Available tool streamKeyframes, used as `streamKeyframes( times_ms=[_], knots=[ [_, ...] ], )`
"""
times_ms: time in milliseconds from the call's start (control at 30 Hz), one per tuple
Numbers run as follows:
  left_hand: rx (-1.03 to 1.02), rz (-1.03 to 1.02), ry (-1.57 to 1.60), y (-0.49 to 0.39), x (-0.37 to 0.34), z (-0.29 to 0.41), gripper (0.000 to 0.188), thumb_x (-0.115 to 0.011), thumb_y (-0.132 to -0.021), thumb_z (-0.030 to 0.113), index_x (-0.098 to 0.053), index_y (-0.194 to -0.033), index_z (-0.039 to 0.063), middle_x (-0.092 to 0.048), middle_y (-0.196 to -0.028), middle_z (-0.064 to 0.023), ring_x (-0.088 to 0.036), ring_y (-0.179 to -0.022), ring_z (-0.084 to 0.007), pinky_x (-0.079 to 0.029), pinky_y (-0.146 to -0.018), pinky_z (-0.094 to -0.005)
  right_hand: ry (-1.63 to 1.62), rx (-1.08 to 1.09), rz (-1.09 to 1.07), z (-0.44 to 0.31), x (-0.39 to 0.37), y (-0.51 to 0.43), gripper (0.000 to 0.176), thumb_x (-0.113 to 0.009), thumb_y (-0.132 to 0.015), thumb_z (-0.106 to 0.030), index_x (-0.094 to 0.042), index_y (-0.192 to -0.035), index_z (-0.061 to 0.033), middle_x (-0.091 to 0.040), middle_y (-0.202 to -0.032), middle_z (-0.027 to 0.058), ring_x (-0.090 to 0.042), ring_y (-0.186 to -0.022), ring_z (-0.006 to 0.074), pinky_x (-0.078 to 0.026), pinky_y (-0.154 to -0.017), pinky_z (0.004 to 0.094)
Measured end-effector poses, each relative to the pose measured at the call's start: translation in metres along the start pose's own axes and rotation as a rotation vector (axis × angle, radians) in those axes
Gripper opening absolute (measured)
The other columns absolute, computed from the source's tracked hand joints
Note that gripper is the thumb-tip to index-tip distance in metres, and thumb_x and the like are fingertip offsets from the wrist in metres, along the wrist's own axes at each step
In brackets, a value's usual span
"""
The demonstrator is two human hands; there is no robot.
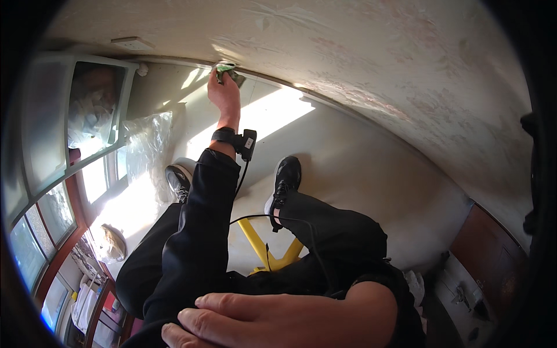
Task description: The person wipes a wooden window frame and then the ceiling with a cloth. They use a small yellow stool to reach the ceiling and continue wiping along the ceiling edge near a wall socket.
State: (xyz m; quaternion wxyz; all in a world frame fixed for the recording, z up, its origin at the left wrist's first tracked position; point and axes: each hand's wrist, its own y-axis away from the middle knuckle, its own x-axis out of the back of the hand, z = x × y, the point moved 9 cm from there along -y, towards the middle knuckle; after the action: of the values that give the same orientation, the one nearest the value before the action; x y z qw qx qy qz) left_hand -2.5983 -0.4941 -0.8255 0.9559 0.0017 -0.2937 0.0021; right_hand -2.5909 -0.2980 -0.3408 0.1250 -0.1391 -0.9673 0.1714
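My left hand (pixel 224 93) reaches out to the foot of the wall, pinching a crumpled green and whitish cloth or wrapper (pixel 225 67). It is held against the narrow skirting strip (pixel 256 77), where wall and floor meet. A black strap with a small box-shaped device (pixel 248 145) circles the left wrist, and a thin cable runs from it. My right hand (pixel 270 319) lies across the view at the bottom, over my left sleeve, holding nothing I can see. Its fingers are slightly apart and point left; the lower part is cut off by the picture's edge.
A glass-fronted cabinet (pixel 43 126) stands at the left. Clear plastic sheeting (pixel 150 152) and a plastic-wrapped bundle (pixel 109 244) lie on the floor (pixel 348 165). Between my legs are yellow metal legs (pixel 256 243). A wall socket (pixel 132 43) and a brown door panel (pixel 483 237) also show.
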Motion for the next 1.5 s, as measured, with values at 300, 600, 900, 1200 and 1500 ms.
streamKeyframes(
  times_ms=[300,600,900,1200,1500],
  knots=[
    [0.005,-0.235,0.044,0.081,-0.068,0.006,0.030,-0.071,-0.083,0.017,-0.073,-0.112,0.006,-0.073,-0.109,-0.0178,-0.069,-0.102,-0.0371,-0.055,-0.093,-0.0425,-0.028,-0.022,-0.042,0.007,-0.005,-0.006,0.027,-0.069,-0.071,-0.016,-0.070,-0.091,0.0032,-0.060,-0.089,0.0090,-0.058,-0.080,0.0214,-0.049,-0.070,0.0321],
    [-0.292,-0.663,0.051,0.137,-0.106,0.044,0.026,-0.072,-0.080,0.013,-0.077,-0.105,0.006,-0.072,-0.096,-0.0155,-0.070,-0.090,-0.0358,-0.058,-0.082,-0.0416,0.049,0.012,-0.048,0.016,-0.010,-0.011,0.031,-0.070,-0.074,-0.012,-0.072,-0.101,0.0032,-0.069,-0.106,0.0141,-0.067,-0.095,0.0262,-0.058,-0.084,0.0353],
    [-0.386,-0.216,-0.360,-0.061,0.001,-0.005,0.020,-0.064,-0.083,0.019,-0.076,-0.098,0.011,-0.072,-0.096,-0.0124,-0.069,-0.089,-0.0359,-0.057,-0.078,-0.0478,0.117,0.009,-0.087,0.026,-0.004,-0.014,0.026,-0.070,-0.079,-0.009,-0.072,-0.102,0.0021,-0.068,-0.103,0.0119,-0.068,-0.092,0.0225,-0.059,-0.080,0.0326],
    [-0.348,-0.088,-0.502,-0.121,0.038,-0.020,0.022,-0.063,-0.088,0.025,-0.074,-0.103,0.013,-0.070,-0.092,-0.0156,-0.068,-0.086,-0.0396,-0.055,-0.074,-0.0526,0.185,0.103,-0.096,0.025,-0.005,-0.015,0.026,-0.069,-0.081,-0.011,-0.071,-0.103,0.0028,-0.068,-0.104,0.0125,-0.068,-0.092,0.0228,-0.059,-0.080,0.0330],
    [-0.573,-0.539,-0.124,0.065,-0.022,0.041,0.026,-0.070,-0.085,0.013,-0.071,-0.111,0.016,-0.066,-0.096,-0.0072,-0.067,-0.093,-0.0313,-0.057,-0.076,-0.0436,0.167,-0.011,-0.097,0.030,-0.009,-0.019,0.027,-0.068,-0.081,-0.011,-0.071,-0.104,0.0023,-0.068,-0.103,0.0122,-0.068,-0.092,0.0220,-0.059,-0.079,0.0321]
  ],
)
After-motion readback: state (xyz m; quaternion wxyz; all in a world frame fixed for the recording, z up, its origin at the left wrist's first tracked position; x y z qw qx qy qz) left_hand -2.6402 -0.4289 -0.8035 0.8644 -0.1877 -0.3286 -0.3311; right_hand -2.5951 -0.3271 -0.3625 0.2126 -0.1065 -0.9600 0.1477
